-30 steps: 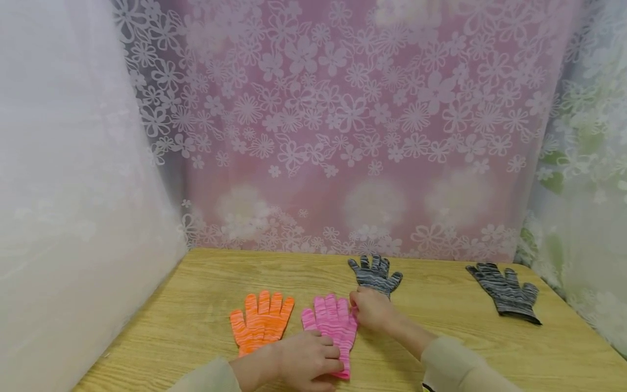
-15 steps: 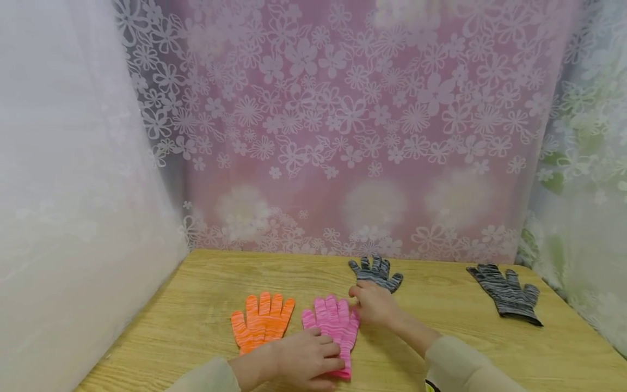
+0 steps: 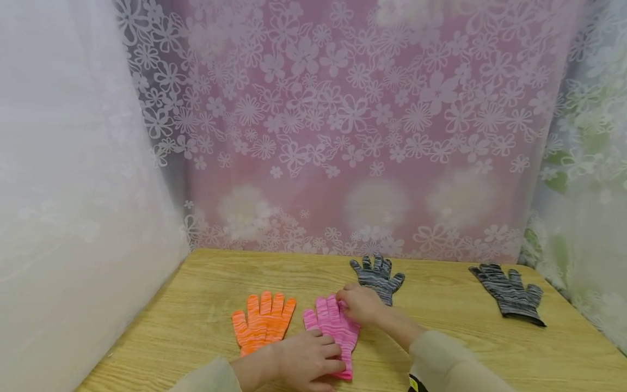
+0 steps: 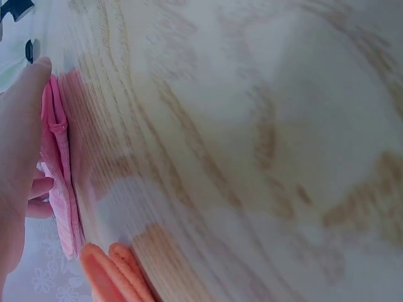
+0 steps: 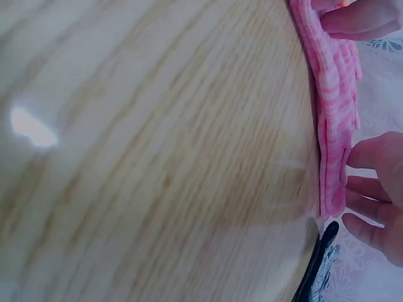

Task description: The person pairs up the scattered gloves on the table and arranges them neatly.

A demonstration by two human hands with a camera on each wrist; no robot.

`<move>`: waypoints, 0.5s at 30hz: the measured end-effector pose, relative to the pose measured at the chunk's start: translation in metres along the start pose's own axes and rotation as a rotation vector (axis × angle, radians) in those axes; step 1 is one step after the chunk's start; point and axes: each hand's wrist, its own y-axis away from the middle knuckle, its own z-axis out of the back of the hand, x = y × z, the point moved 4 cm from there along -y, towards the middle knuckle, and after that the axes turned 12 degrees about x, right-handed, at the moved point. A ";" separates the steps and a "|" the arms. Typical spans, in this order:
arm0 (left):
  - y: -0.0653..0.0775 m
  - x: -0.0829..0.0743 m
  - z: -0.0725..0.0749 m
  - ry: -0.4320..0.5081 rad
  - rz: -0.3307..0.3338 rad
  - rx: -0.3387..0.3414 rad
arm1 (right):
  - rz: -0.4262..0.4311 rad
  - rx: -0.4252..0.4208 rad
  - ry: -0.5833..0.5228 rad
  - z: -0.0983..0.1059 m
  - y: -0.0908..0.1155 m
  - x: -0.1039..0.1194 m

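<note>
A pink knit glove [image 3: 338, 328] lies flat on the wooden table, fingers toward the back. My left hand [image 3: 309, 360] rests over its cuff with loosely bent fingers; the left wrist view shows this hand [image 4: 22, 151] along the glove's edge [image 4: 58, 170]. At the upper right of the glove, my right hand [image 3: 361, 304] touches the glove's fingers with its fingertips. In the right wrist view, the fingers of this hand [image 5: 381, 189] are slightly bent and spread against the pink fabric [image 5: 334, 113]. The right hand hides part of the glove's fingers, the left part of its cuff.
An orange glove [image 3: 263, 322] lies to the left, its cuff partly behind my left arm. One dark grey striped glove [image 3: 378, 280] lies behind my right hand, another [image 3: 511, 293] at the far right. Flowered curtains [image 3: 313, 136] enclose the wooden table [image 3: 206, 294].
My right hand has shifted left, from the pink glove's right side onto its fingers, uncovering more of the grey glove behind. My left hand has stayed on the cuff.
</note>
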 end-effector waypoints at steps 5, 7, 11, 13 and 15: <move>0.000 0.001 0.000 0.007 0.001 0.013 | -0.005 0.006 0.013 -0.005 -0.005 -0.001; 0.000 0.001 0.000 0.010 0.002 0.017 | -0.014 0.015 0.016 -0.006 -0.007 -0.002; 0.000 0.002 -0.001 0.014 0.003 0.024 | -0.015 -0.004 0.037 -0.005 -0.009 -0.003; -0.001 0.001 -0.001 0.013 -0.004 0.022 | -0.015 -0.024 0.039 -0.004 -0.009 -0.004; -0.001 0.000 -0.001 0.010 -0.011 0.018 | -0.009 -0.047 0.036 -0.002 -0.009 -0.004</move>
